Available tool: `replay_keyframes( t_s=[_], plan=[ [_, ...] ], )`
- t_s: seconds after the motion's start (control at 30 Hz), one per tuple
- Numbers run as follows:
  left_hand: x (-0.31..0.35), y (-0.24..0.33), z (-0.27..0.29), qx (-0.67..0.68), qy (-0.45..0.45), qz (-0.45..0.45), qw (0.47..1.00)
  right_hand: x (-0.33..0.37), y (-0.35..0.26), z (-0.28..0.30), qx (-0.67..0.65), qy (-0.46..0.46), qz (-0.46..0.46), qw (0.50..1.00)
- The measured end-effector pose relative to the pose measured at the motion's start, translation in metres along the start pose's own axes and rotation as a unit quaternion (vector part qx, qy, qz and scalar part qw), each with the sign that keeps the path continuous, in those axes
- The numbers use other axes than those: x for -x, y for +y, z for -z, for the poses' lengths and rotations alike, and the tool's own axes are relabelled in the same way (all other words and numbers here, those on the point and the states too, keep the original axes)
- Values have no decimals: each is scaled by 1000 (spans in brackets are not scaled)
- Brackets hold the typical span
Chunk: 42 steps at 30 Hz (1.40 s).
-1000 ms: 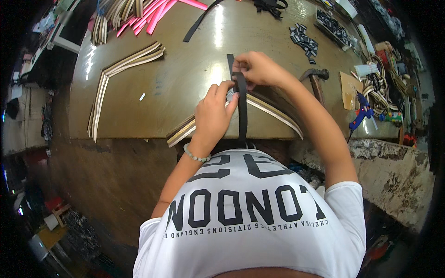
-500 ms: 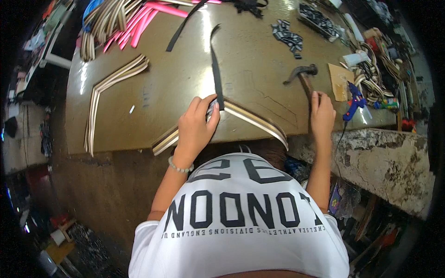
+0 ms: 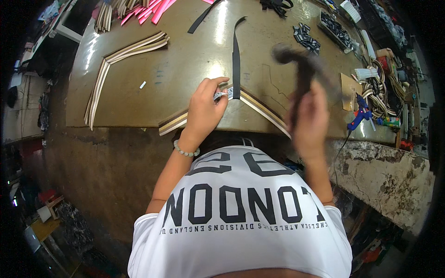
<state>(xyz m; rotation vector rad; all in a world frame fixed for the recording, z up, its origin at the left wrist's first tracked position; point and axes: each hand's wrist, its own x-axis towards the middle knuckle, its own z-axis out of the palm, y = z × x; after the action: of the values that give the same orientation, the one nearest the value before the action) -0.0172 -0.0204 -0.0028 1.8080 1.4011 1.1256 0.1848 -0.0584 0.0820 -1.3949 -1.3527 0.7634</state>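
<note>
My left hand (image 3: 206, 105) is closed at the bend of a brown, tan and white striped strap (image 3: 264, 110), its fingers pinching it beside a small silvery-grey piece (image 3: 230, 92). What lies under the fingertips is partly hidden. A narrow black strap (image 3: 236, 58) runs away from that bend, its far end curling up. In my right hand (image 3: 311, 118) is a hammer (image 3: 303, 74), gripped by the handle and raised over the table's right side. Both hand and hammer are smeared by motion.
Another bent stack of striped straps (image 3: 107, 62) rests at left on the metal-topped table (image 3: 185, 65). Small black buckles (image 3: 306, 38) are heaped at far right beside a filled tray (image 3: 334, 30). A blue glue gun (image 3: 359, 113) with a trailing cord sits near the right edge.
My right hand has lifted the hammer off the table and brought it left. My left hand remains at the strap's bend. The whole view has shifted slightly.
</note>
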Motion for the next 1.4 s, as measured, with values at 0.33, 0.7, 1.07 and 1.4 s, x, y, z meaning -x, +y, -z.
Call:
replay_keyframes(
  t_s=[0.33,0.7,1.07,1.4],
  plan=[
    [-1,-2,-2,29,39,-1,999,21,26,-19,144,-130,49,980],
    [22,16,24,-208,49,-2,977,-6,43,44,304,79,13,949],
    [-59,21,38,-50,-161,-54,984,-30,138,105,613,196,-44,765],
    [-324,-2,185,-402,233,-354,811,-33,135,102,629,182,-38,755]
  ],
)
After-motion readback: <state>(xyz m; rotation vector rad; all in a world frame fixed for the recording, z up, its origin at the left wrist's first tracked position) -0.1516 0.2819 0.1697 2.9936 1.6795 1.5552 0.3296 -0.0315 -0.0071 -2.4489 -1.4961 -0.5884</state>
